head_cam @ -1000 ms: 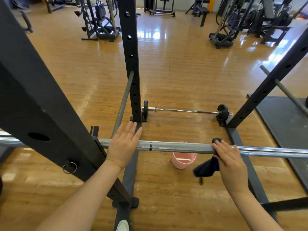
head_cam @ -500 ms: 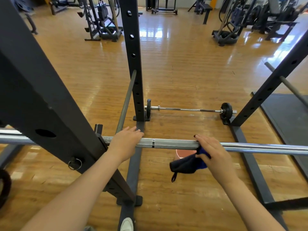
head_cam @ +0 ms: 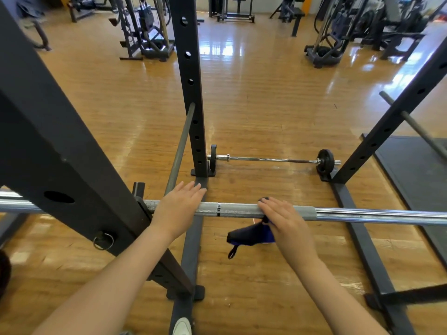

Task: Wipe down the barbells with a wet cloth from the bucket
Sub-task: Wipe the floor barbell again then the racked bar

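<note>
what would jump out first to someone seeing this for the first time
A long steel barbell crosses the near foreground, with both hands on it: the left hand lies flat, the right hand presses a dark blue cloth against it. Beyond, a small loaded barbell lies on the wooden floor.

I see the racked barbell (head_cam: 242, 210) as grey metal, rough knurling near the middle, polished chrome further right. The cloth (head_cam: 251, 234) looks soft, dark blue fabric. The rack upright (head_cam: 188, 81) is matt black metal; the floor (head_cam: 266, 105) glossy wood.
</note>
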### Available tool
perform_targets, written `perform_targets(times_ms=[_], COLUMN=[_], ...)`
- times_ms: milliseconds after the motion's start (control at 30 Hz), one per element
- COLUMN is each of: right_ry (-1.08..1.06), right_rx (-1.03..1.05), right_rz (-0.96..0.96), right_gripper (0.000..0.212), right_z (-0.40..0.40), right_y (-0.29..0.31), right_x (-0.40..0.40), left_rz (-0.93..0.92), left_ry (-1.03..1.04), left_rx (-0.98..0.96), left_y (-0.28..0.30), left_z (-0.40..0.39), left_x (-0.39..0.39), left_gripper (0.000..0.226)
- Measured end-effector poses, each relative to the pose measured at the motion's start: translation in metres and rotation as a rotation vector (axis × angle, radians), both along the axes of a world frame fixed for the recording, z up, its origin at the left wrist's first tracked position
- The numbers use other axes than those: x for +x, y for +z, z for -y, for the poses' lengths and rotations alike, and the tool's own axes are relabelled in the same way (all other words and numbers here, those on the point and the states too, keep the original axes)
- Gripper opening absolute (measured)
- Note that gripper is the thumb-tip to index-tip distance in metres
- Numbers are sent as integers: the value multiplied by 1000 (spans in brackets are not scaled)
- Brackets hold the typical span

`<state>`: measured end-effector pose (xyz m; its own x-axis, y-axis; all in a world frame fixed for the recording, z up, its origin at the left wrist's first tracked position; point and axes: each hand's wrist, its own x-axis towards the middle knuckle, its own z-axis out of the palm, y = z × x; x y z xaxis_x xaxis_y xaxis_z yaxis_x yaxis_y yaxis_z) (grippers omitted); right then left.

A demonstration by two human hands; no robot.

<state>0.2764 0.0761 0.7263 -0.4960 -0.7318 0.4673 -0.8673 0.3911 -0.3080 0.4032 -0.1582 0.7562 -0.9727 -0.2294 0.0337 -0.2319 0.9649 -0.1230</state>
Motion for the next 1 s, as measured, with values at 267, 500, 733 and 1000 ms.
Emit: perform_targets(times_ms=[267,500,733,1000], right_ry=[-209,41,-102,80], right_rx=[-174,3,-75,6], right_rz=[-56,-24,-51,-67], right_gripper=[29,58,40,51], right_z=[-5,30,-21,48], right_y=[-3,10,0,4], right_x=[4,12,-7,22], left_rz=[-32,205,180,124], left_ry=[9,23,9,8], left_rx=[-44,107,85,60], left_y=[-2,10,6,1], left_z=[-2,3,6,6], left_x=[-2,-12,-10,-7], left_gripper=[67,67,70,71])
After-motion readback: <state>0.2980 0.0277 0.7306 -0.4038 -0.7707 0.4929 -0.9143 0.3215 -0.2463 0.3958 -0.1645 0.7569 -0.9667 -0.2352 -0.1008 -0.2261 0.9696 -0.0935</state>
